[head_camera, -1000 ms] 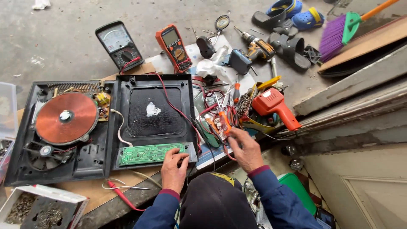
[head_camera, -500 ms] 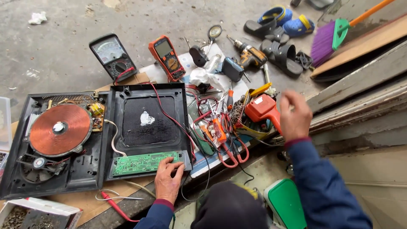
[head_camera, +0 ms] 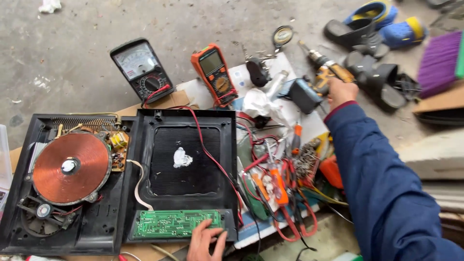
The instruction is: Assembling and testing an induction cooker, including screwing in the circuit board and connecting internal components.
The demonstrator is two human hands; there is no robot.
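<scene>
An opened induction cooker lies in front of me: its base with a copper coil [head_camera: 71,167] at left, its black top panel [head_camera: 183,164] turned over beside it. My left hand [head_camera: 207,242] rests with fingers spread on the panel's near edge, touching a green circuit board [head_camera: 176,223]. My right hand [head_camera: 341,91] has reached far right and is closed on a yellow cordless drill [head_camera: 327,66] lying on the ground by the sandals.
An analog multimeter [head_camera: 142,71] and an orange digital multimeter [head_camera: 214,73] lie beyond the cooker. Red probe leads, pliers and screwdrivers [head_camera: 275,183] are piled to the right. Black sandals [head_camera: 374,75], blue slippers [head_camera: 386,21], a purple broom [head_camera: 437,58] at far right.
My right hand left the tool pile by the panel and stretched out to the far right, closing on the drill. My left hand stayed on the circuit board.
</scene>
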